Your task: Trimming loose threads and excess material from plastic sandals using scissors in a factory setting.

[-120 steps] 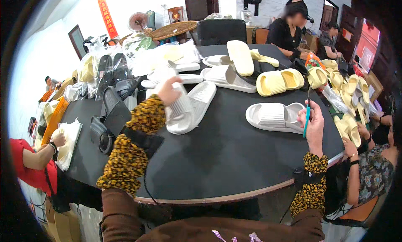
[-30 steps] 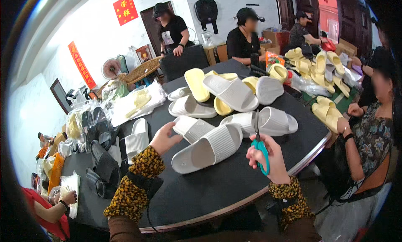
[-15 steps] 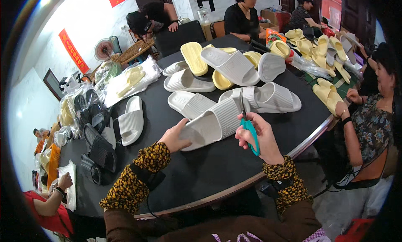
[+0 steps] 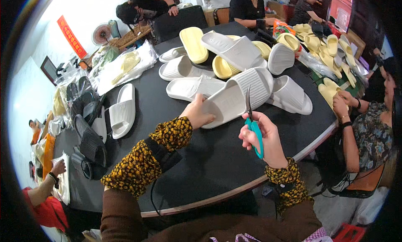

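My left hand (image 4: 196,113) grips a light grey ribbed slide slipper (image 4: 222,104) by its heel end, thumb over the footbed. The slipper is tilted, its toe pointing to the far right. In my right hand (image 4: 271,140) is a pair of scissors (image 4: 255,133) with teal handles, blades upward and close together in front of the slipper's ribbed strap; whether they touch it I cannot tell. Just behind lie another grey slide (image 4: 190,86) and one more grey slide (image 4: 293,95) to the right.
Yellow slides (image 4: 194,45) and grey ones are heaped at the table's far side. Black slides (image 4: 90,139) and a grey slide (image 4: 123,112) lie left, near plastic bags (image 4: 144,60). A person (image 4: 368,125) handles yellow slides at right; other people are around the table (image 4: 188,175).
My left hand has moved right and away from me with the grey slipper, turning its toe further up. The scissors have shifted slightly right. The whole view has tilted a little.
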{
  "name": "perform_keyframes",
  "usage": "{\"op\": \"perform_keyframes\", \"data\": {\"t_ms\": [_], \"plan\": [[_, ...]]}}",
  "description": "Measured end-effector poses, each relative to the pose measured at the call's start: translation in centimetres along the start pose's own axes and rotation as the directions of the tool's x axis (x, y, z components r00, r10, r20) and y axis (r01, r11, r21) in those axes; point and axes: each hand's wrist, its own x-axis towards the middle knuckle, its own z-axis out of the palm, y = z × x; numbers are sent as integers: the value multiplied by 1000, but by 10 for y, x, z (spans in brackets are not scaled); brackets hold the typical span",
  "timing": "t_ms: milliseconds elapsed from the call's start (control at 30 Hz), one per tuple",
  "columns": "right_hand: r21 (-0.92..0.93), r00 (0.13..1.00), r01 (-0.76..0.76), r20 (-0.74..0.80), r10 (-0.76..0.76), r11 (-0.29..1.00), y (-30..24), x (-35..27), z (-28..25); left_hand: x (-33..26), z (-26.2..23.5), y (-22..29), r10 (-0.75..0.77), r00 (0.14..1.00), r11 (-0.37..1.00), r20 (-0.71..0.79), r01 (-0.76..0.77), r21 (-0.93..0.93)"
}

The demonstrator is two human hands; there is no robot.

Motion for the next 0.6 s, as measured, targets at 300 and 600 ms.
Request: {"op": "perform_keyframes", "data": {"t_ms": [300,600], "plan": [[-34,998,-62,5,62,998,-5,-3,7,33,34,15,65,994,996,-90,-70,-54],[-62,996,-72,-52,69,995,-2,-5,11,56,51,45,57,998,998,-18,-57,-10]]}}
